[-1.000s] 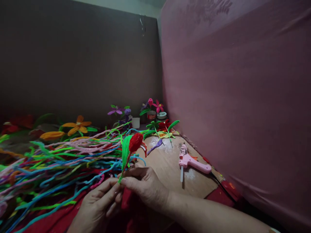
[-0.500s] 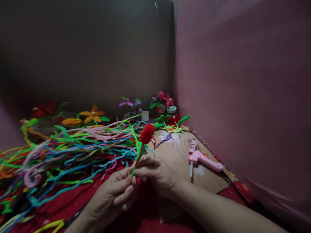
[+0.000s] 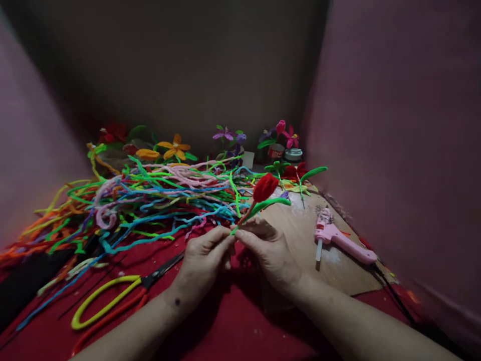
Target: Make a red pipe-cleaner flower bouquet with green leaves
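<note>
Our left hand (image 3: 208, 255) and right hand (image 3: 272, 253) are meeting in front of us, thumbs and fingers pinching the low end of a red chenille tulip (image 3: 265, 187). The tulip is leaning rightward above our fingertips, and a green leaf (image 3: 278, 201) is reaching out beside its stem. Scissors (image 3: 150, 278) with yellow and red handles are lying by our left hand, partly hidden behind the forearm, on a red cloth (image 3: 233, 326). To our right, a pink glue gun (image 3: 334, 238) is resting on a brown board (image 3: 295, 220). Beyond our left hand, a heap of chenille stems (image 3: 161, 193) is spreading out, with an orange flower (image 3: 176, 147) showing behind it. Farther back, a lidded jar (image 3: 293, 154) is standing beside a can (image 3: 276, 150).
</note>
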### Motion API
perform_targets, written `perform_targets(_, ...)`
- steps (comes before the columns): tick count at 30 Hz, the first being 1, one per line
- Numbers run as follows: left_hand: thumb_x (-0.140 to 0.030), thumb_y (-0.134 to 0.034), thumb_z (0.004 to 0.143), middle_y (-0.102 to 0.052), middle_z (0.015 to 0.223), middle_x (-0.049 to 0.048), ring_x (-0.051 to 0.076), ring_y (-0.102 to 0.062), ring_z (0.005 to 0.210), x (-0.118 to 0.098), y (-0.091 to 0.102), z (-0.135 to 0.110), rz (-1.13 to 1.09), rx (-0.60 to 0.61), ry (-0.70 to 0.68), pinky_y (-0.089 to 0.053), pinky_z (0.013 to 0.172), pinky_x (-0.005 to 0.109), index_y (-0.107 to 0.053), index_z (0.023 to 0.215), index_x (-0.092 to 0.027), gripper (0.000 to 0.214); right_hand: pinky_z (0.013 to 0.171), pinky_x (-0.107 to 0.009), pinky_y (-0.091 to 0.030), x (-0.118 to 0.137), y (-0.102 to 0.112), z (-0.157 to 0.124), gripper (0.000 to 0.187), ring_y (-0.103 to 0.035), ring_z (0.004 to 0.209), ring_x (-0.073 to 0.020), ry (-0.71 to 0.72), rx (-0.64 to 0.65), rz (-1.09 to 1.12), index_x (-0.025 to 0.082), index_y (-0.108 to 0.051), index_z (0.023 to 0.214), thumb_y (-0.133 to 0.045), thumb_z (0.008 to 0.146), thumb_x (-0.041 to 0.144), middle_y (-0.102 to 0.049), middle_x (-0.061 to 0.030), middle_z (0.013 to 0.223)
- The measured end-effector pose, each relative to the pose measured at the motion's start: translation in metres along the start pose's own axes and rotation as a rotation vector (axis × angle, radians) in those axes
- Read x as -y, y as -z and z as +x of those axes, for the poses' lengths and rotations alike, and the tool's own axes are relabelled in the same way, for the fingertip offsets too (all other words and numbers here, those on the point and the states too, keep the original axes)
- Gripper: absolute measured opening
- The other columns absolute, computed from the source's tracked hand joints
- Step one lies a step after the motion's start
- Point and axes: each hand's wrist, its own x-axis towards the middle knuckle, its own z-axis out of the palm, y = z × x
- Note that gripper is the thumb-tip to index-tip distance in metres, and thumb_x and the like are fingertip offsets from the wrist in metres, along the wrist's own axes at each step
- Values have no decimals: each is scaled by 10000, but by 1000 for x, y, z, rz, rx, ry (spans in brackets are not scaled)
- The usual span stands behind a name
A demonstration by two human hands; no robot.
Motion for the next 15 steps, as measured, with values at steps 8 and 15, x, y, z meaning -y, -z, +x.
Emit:
perform_targets(8,-314,-553,801,-467,384,-67,43,-325,223,0,2,6,-666,348,353,-325,231,146,-541,683,-147,205,859,-323,-385,-1,7,2,161,-537,853,-173,-23,177,-64,201,-716,761,-587,787,294,-605,-19,774)
perform_targets(15,-335,-510,821,-537,497,-44,36,-343,246,0,2,4,-613,444,316,-329,250,159,-547,750,-147,204,846,-288,-404,-1,5,0,109,-535,909,-174,-91,159,71,233,-726,791,-640,734,267,-610,-10,894)
